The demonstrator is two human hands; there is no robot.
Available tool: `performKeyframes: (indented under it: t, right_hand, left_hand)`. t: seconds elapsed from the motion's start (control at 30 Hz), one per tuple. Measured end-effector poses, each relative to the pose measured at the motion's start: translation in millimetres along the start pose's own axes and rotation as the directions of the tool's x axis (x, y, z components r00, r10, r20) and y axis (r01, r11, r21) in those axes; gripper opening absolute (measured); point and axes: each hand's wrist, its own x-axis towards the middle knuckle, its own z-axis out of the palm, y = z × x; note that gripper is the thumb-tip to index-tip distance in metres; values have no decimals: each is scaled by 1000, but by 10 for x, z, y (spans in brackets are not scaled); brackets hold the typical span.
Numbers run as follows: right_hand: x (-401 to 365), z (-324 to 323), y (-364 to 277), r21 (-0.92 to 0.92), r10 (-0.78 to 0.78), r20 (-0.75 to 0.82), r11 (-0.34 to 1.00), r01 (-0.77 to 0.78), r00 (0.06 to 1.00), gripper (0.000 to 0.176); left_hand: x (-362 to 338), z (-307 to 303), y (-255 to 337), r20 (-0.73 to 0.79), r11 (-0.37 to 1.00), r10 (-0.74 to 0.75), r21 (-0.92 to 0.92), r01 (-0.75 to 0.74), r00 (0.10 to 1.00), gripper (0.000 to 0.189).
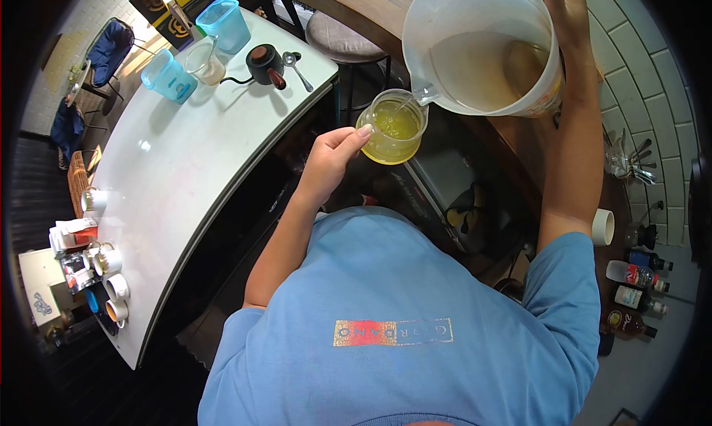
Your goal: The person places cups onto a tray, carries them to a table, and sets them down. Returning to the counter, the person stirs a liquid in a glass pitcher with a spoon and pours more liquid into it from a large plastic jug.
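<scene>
My left hand (332, 155) grips a small clear glass jug (411, 150) by its side, and yellow-green liquid (397, 120) with bubbles stands in it. Over the jug, a large translucent plastic measuring pitcher (423, 44) is tilted, its spout at the jug's rim. A thin stream of liquid seems to run from the spout into the jug. My right hand (567, 11) is closed at the pitcher's far right side, on its handle; part of that hand is cut off by the frame's top edge. Cloudy pale liquid (482, 70) lies inside the pitcher.
On the white counter (185, 159) at left stand blue plastic containers (224, 25), a glass cup (204, 64), a black kettle (263, 64) and a spoon (298, 73). Cups (116, 286) sit at its near end. Bottles (630, 298) and cutlery (639, 163) are at right. A stool (345, 37) stands beyond.
</scene>
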Motion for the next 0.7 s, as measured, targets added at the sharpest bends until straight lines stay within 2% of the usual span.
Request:
performKeyframes:
  t: [0.13, 0.2, 0.33, 0.43, 0.53, 0.7]
  right_hand:
    - [-16, 31, -131, -31, 28, -8, 999, -28, 1000, 64]
    - [-12, 29, -81, 25, -15, 20, 1000, 14, 1000, 63]
    - [14, -35, 46, -21, -29, 42, 999, 30, 999, 62]
    - [14, 3, 17, -43, -41, 17, 998, 42, 999, 62]
    - [-7, 59, -58, 21, -66, -24, 998, 66, 998, 62]
    - [-5, -47, -2, -68, 11, -41, 998, -14, 999, 62]
  left_hand:
    - [-2, -4, -10, -2, 1000, 3, 6, -3, 1000, 36]
    - [-2, -9, -11, 0, 1000, 4, 9, -4, 1000, 36]
    - [-3, -13, -17, 3, 1000, 8, 19, -8, 1000, 36]
    - [-6, -4, -3, -3, 1000, 3, 24, -3, 1000, 36]
    - [-9, -14, -8, -5, 1000, 21, 18, -21, 1000, 35]
    - [-23, 4, 70, -10, 1000, 18, 6, -18, 1000, 33]
